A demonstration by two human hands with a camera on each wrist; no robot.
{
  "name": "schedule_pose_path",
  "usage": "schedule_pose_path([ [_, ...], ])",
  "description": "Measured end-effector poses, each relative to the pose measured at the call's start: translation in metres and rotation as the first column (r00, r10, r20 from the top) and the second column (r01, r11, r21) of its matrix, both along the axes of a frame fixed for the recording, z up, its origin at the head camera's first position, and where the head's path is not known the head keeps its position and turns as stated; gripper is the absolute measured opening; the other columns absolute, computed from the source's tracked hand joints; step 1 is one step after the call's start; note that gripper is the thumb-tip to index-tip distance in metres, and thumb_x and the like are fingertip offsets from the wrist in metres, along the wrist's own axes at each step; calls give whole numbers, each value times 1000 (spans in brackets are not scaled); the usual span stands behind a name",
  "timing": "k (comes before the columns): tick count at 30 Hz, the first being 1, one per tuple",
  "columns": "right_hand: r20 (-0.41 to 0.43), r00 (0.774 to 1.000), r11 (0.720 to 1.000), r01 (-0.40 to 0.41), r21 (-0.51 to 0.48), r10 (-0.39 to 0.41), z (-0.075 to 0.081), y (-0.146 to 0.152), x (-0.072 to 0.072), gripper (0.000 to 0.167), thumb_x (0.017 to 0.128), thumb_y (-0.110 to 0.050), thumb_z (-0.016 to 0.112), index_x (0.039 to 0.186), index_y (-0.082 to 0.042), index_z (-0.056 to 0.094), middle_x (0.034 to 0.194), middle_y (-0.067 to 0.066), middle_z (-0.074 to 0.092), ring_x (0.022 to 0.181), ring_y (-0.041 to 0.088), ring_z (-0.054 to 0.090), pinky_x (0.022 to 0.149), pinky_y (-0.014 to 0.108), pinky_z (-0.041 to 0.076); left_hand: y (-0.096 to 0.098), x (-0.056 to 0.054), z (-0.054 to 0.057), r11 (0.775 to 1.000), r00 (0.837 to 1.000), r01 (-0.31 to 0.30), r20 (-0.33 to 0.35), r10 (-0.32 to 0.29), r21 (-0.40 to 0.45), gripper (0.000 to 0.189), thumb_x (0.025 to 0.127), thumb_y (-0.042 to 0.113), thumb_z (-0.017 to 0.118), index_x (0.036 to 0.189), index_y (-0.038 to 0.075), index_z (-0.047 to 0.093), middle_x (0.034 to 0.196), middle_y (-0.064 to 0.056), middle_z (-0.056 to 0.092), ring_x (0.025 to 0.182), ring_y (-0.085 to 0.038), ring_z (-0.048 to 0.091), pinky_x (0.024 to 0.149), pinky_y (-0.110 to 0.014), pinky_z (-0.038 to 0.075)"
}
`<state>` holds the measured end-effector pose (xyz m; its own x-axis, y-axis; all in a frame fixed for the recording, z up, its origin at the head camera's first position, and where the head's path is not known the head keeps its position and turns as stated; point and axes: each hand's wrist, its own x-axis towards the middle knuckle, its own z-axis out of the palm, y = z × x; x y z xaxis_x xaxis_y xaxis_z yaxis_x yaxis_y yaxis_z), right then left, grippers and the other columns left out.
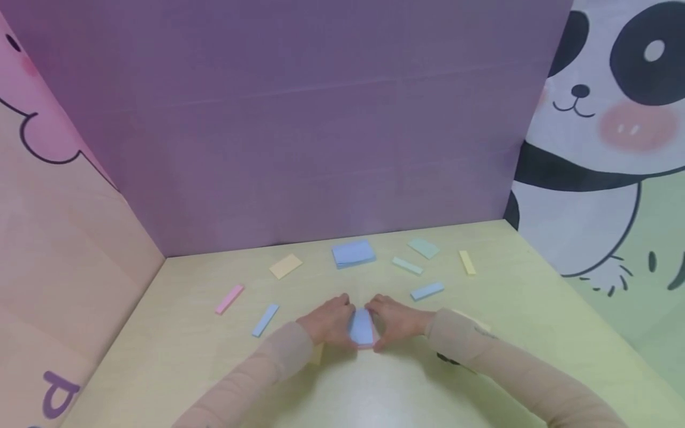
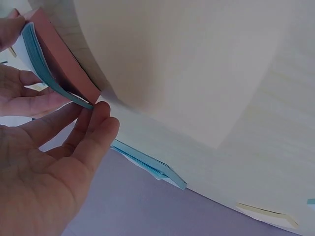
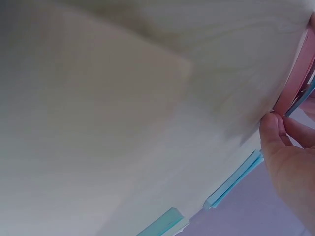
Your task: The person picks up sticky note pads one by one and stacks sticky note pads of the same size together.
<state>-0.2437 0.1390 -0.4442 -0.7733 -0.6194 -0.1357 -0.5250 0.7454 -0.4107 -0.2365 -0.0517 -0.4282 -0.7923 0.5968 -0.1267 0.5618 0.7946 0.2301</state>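
Note:
In the head view, a blue sticky note pad [image 1: 361, 328] lies over a pink sticky note pad [image 1: 365, 347], low over the table between the two hands. My left hand [image 1: 330, 320] grips the left side of the two pads, and my right hand [image 1: 397, 318] grips the right side. Seen from the left wrist, the blue pad [image 2: 38, 61] bows away from the thicker pink pad [image 2: 61, 56], leaving a gap. The left fingertips [image 2: 101, 110] pinch the corner where the pads meet. In the right wrist view, the right fingertips [image 3: 271, 120] hold the pink pad's lower end.
Behind the hands lies a larger blue pad [image 1: 353, 254]. Around it are an orange pad [image 1: 286, 266], a green pad [image 1: 424, 248] and narrow strips: pink [image 1: 229, 299], blue [image 1: 265, 320], green [image 1: 407, 266], yellow [image 1: 467, 262]. A purple panel [image 1: 321, 131] closes the back.

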Motion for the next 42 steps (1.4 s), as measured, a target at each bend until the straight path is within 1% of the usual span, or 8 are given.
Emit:
schedule_pose_path([
  [5, 11, 1000, 1000, 9, 7, -9, 0, 0, 0, 79, 63, -34, 80, 127, -1, 46, 115, 4, 49, 109, 19, 46, 97, 39, 41, 0, 1, 0, 1000, 1000, 4, -4, -3, 9, 68, 63, 50, 75, 112, 6, 59, 101, -4, 52, 85, -13, 49, 73, -25, 47],
  [12, 5, 1000, 1000, 4, 15, -4, -1, 0, -2, 80, 63, -36, 80, 127, -2, 46, 116, 4, 49, 110, 20, 46, 98, 38, 40, 2, 2, -1, 1000, 1000, -18, -1, 18, 12, 67, 60, 45, 79, 114, 9, 59, 97, -1, 51, 84, -13, 50, 74, -26, 47],
  [22, 4, 1000, 1000, -3, 12, 3, 1, 0, 1, 84, 62, -39, 80, 127, 0, 45, 116, 5, 48, 108, 19, 46, 97, 37, 41, 2, 2, -2, 1000, 1000, 8, -19, -7, 21, 65, 60, 45, 79, 111, 8, 59, 91, 2, 47, 79, -10, 45, 72, -21, 44],
  [27, 2, 1000, 1000, -9, -2, 9, 2, -1, 1, 81, 62, -38, 80, 125, 1, 47, 115, 6, 48, 106, 20, 46, 96, 39, 41, 1, 2, -2, 1000, 1000, 8, -18, -8, 22, 68, 61, 46, 78, 113, 7, 59, 94, 1, 49, 82, -11, 46, 75, -23, 45],
  [30, 1, 1000, 1000, -12, -4, 12, 3, -2, 1, 79, 62, -36, 79, 124, 1, 47, 114, 6, 48, 106, 20, 46, 96, 39, 41, 0, 3, -2, 1000, 1000, 10, -19, -10, 15, 72, 61, 46, 78, 117, 5, 56, 98, -2, 51, 87, -13, 49, 79, -25, 46],
  [34, -8, 1000, 1000, -18, 14, 18, 2, -3, 0, 79, 63, -36, 79, 125, 1, 47, 114, 6, 48, 106, 20, 46, 96, 38, 41, -3, 3, -5, 1000, 1000, 3, -17, -3, 2, 78, 62, 46, 78, 123, 4, 51, 105, -4, 52, 94, -15, 50, 85, -27, 46],
  [39, -10, 1000, 999, -11, 36, 11, 1, -3, 0, 79, 64, -38, 79, 125, 0, 46, 115, 6, 48, 107, 19, 46, 96, 38, 41, -4, 3, -8, 1000, 1000, -3, -6, 4, 13, 80, 62, 45, 78, 124, 3, 50, 104, -3, 52, 94, -15, 50, 85, -27, 46],
  [42, -7, 1000, 1000, -7, 29, 7, 1, -2, 1, 78, 64, -37, 79, 125, 0, 47, 115, 6, 48, 107, 19, 46, 96, 38, 41, -4, 3, -8, 1000, 1000, -17, 19, 16, 24, 79, 62, 44, 79, 124, 4, 50, 104, -3, 52, 94, -14, 50, 85, -28, 46],
])
